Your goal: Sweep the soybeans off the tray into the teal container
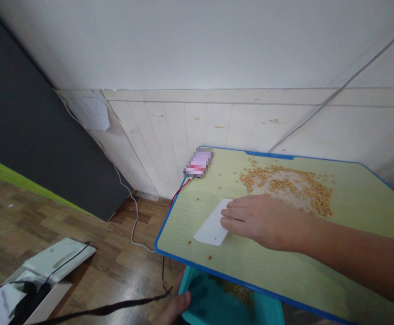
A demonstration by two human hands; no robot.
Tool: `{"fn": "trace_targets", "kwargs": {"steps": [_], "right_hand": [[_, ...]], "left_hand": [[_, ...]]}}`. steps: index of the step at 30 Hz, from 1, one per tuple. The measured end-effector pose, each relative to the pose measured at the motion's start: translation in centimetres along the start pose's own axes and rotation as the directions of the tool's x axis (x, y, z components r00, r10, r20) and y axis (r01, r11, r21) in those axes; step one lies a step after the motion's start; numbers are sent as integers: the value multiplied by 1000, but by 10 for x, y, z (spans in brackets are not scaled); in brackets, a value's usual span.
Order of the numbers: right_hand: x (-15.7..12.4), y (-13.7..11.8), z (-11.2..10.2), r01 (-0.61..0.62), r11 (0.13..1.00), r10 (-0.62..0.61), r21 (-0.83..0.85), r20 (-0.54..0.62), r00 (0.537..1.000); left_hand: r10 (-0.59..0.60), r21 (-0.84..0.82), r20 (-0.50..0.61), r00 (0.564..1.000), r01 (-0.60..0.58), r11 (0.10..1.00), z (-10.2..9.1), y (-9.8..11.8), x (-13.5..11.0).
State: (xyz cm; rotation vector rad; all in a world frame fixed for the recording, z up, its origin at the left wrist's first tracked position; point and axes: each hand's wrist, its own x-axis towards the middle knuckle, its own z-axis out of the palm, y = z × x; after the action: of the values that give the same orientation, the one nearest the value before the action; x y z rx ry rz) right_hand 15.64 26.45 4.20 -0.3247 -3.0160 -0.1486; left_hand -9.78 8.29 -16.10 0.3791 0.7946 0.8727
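My right hand (257, 221) reaches in from the right, its fingers closed over a flat white card (213, 228) that lies slanted on the small table (271, 266). The thumb is hidden. Just beyond that hand, yellow soybeans (322, 198) surround a pale heap of fine white grains (267, 184). A few loose beans (209, 257) are scattered near the card. Under the table's front edge, my left hand (176, 309) grips the left rim of a teal basin (197, 289). Soybeans (237, 291) lie inside the basin, partly hidden by the tabletop.
A phone with a blurred screen (199, 162) rests at the table's far left corner, with a red cable (179, 192) plugged in. A white wall (210, 126) stands behind. On the wooden floor to the left are an open white box (57, 259) and a black strap (115, 308).
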Motion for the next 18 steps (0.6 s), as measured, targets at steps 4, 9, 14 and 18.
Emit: {"fn": "trace_targets", "kwargs": {"steps": [4, 9, 14, 18], "right_hand": [[-11, 4, -5, 25, 999, -26, -26, -12, 1000], [-17, 18, -4, 39, 999, -42, -36, -102, 994], [3, 33, -5, -113, 993, 109, -23, -137, 985], [41, 37, -1, -214, 977, 215, 20, -114, 970]], "left_hand": [[60, -60, -48, 997, -63, 996, 34, 1, -24], [88, -13, -127, 988, -90, 996, 56, 12, -33], [93, 7, -173, 981, -93, 996, 57, 17, -32], [78, 14, -208, 975, -77, 997, 55, 15, -32]]}}
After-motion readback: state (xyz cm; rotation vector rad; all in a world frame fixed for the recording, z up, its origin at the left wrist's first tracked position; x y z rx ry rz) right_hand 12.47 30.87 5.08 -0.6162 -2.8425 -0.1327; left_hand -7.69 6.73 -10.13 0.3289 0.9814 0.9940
